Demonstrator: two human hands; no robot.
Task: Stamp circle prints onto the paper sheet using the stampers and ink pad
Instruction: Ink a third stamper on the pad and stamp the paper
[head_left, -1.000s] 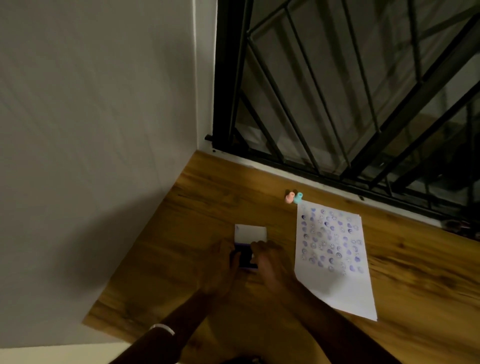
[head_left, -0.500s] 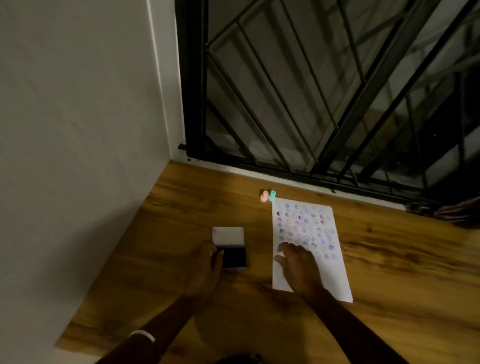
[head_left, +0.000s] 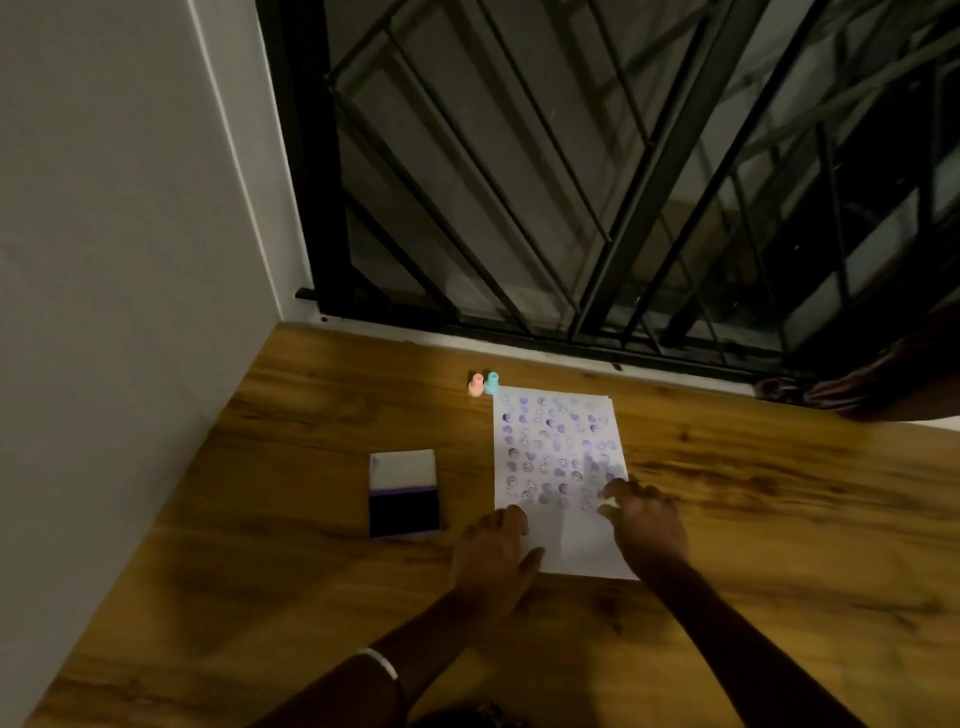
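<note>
while prints fill most of the paper sheet (head_left: 558, 452), its near strip stays blank; left hand (head_left: 493, 558) flat, released, right hand (head_left: 647, 525) grip unclear.

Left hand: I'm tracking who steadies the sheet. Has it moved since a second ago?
Yes. The left hand left the ink pad, moving right to the paper sheet.
</note>
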